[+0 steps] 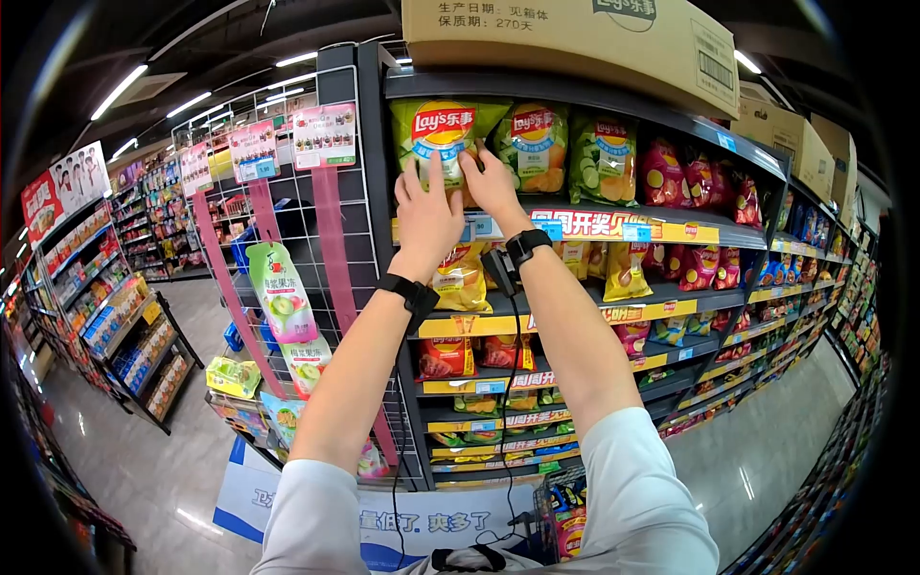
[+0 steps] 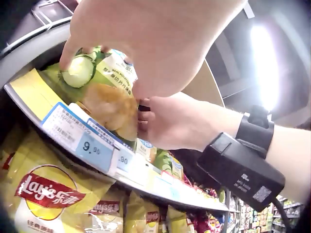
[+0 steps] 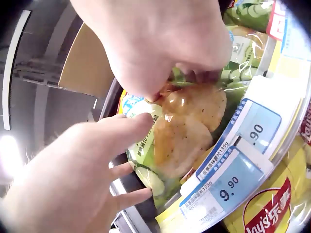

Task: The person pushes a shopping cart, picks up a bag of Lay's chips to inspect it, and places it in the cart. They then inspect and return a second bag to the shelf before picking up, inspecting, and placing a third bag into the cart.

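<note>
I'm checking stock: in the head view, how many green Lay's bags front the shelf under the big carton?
3: the left bag, touched by the left hand and right hand; the middle bag; and the right bag, beside magenta bags. More may be hidden behind.

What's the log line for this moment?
left hand: touching green Lay's bag front | right hand: at same bag's right side | bag: leftmost, upper shelf | yellow bags: shelf below

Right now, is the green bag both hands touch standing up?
Standing up: in the head view, the green bag shows its red Lay's logo right way up.
</note>
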### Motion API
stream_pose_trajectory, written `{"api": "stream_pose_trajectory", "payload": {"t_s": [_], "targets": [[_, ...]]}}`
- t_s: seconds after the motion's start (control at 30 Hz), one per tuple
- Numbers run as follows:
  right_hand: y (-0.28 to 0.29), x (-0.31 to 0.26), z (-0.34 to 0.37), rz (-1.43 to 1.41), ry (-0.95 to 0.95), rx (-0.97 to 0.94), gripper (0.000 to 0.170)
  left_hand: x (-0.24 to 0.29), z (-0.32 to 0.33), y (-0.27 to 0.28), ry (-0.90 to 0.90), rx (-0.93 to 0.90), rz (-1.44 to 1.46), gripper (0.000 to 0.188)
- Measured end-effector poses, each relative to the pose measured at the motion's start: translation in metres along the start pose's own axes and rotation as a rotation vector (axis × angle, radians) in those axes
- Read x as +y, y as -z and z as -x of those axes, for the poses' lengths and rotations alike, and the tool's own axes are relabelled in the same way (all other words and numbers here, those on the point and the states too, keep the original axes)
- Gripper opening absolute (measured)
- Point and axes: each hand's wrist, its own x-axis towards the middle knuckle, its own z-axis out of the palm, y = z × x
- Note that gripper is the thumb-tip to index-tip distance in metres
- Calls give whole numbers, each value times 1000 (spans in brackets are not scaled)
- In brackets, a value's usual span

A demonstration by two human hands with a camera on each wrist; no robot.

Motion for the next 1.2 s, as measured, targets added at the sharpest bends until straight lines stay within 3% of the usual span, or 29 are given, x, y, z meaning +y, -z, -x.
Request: {"api": "stream_pose_trajectory", "payload": {"t_s": [0.1,0.2,0.27,0.4,0.43,0.5,0.53,0.63,0.7,0.73,0.77,0.8,0.83,0.93,0.97,1.07,1.2], "targets": [[0,9,2,-5,-18,-45,66,-4,6,10,-26,-143,80,69],[2,6,20,17,-62,-98,71,5,15,19,55,-145,182,66],[1,7,52,-94,135,26,70,12,30,30,32,-153,218,64],[37,4,170,-38,176,-4,62,29,94,66,64,-184,451,57],[50,3,207,-65,121,-36,59,31,116,74,118,-226,552,56],[68,19,286,-82,-172,-80,56,33,166,84,231,-325,705,54],[76,32,324,-104,-208,-83,54,32,190,82,284,-374,760,53],[116,86,456,-121,-639,-161,34,26,271,66,389,-614,701,46],[165,79,521,23,-871,-201,33,24,335,68,548,-833,737,43],[187,84,562,153,-822,-165,27,27,365,67,647,-940,782,44],[215,83,603,34,-1012,-65,28,25,399,66,623,-1034,834,46],[249,94,656,-322,-1118,130,26,35,407,76,579,-1138,811,47],[266,49,640,104,-1200,0,22,40,431,78,514,-1247,831,43],[318,16,682,318,-1010,339,18,63,483,74,384,-1528,1012,36],[338,6,692,288,-1041,444,19,77,488,77,349,-1569,1005,29],[373,-17,700,351,-941,769,21,115,501,73,407,-1713,1097,24],[410,-26,709,444,-916,788,21,161,515,49,295,-1890,1152,30]]}}
